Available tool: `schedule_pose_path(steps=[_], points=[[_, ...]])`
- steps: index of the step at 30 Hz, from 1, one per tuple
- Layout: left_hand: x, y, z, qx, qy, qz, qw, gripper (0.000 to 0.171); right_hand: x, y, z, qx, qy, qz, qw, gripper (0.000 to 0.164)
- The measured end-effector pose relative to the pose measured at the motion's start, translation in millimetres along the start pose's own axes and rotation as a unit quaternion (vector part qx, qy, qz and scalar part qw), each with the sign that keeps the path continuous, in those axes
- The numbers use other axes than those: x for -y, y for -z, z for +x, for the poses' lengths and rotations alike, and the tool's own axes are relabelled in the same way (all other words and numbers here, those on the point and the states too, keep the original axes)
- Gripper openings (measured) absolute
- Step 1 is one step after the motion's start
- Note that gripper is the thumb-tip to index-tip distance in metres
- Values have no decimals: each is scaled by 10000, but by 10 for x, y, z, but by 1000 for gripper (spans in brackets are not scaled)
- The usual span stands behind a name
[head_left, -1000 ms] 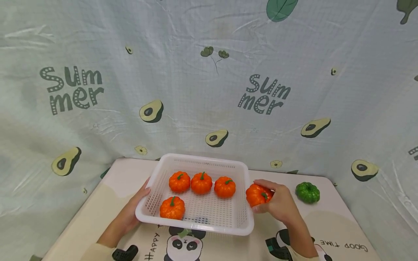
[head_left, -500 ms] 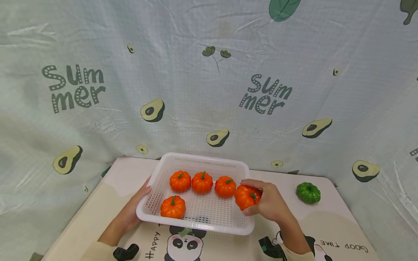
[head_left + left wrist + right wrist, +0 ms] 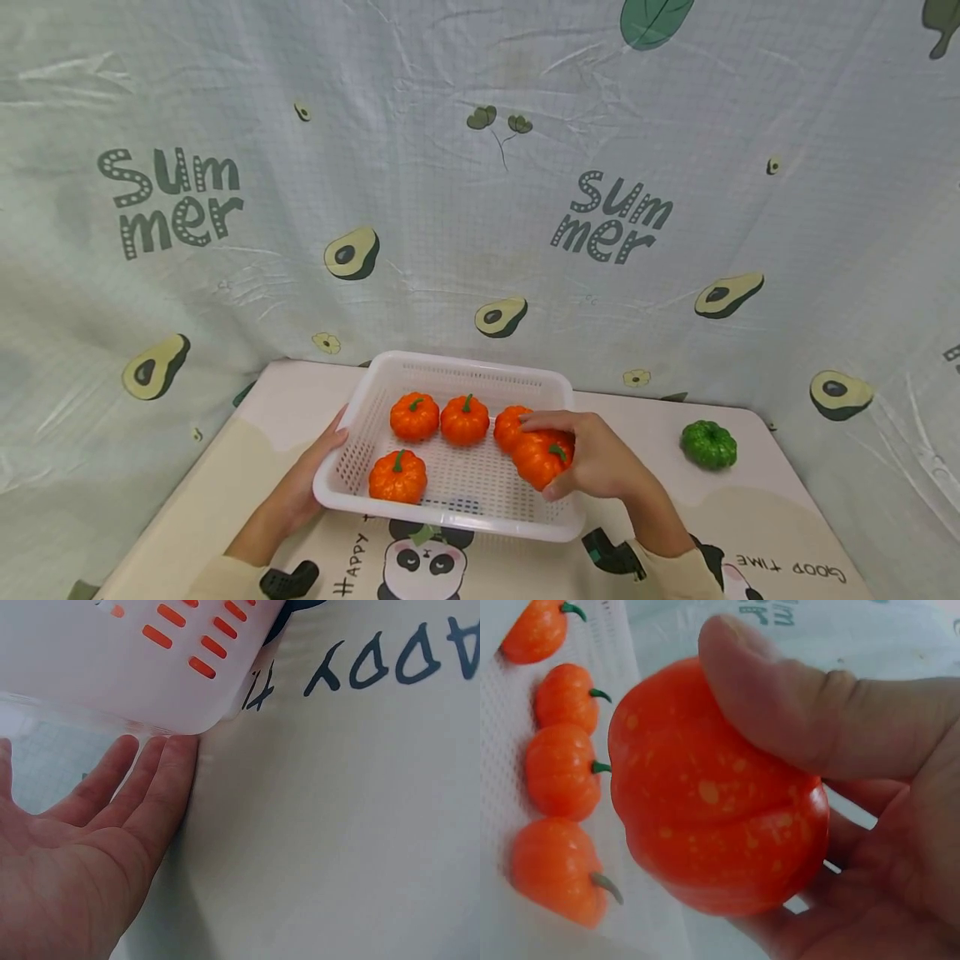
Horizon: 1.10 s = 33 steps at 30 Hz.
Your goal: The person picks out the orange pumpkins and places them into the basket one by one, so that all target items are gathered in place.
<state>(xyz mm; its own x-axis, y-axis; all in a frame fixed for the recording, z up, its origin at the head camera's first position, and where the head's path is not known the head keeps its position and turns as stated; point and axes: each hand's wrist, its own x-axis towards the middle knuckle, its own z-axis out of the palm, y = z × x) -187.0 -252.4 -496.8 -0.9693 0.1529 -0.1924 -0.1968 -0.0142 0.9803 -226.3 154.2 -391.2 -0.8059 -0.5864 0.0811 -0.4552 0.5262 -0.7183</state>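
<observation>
My right hand (image 3: 603, 458) grips a small orange pumpkin (image 3: 537, 462) with a green stem, thumb on one side and fingers on the other. It is over the right end of a white perforated basket (image 3: 480, 523). Four-sided and shallow, the basket holds several similar pumpkins, among them one at the front left (image 3: 397, 477) and one (image 3: 510, 427) partly hidden behind the held one. At the basket's left side, my left hand (image 3: 311, 475) touches its wall with straight fingers (image 3: 169, 776). The held pumpkin (image 3: 720, 795) shows pale speckles in the right wrist view.
A green pumpkin (image 3: 708, 444) sits on the table at the right. The table cover (image 3: 750, 508) has panda prints and lettering. Behind the table hangs a pale curtain (image 3: 420, 192) printed with avocados and the word "summer".
My right hand has moved left with the orange pumpkin, from beside the basket's right rim to above its inside. The left hand stays at the basket's left side.
</observation>
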Motion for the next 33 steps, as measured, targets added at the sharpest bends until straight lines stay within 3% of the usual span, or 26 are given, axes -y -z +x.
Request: schedule_pose_path(steps=[9,15,25,33], points=[[1,-7,1,41,-55,-27,10000,65,13,-25,192,775,460,250,9956,80],[3,-9,5,38,-15,-70,10000,66,54,-81,311,1032,591,160,9928,78],[3,-5,-2,12,12,-52,10000,66,111,-166,493,1192,697,318,9899,76],[-5,-2,-5,17,10,-55,10000,67,94,-239,580,1116,896,148,9896,70]])
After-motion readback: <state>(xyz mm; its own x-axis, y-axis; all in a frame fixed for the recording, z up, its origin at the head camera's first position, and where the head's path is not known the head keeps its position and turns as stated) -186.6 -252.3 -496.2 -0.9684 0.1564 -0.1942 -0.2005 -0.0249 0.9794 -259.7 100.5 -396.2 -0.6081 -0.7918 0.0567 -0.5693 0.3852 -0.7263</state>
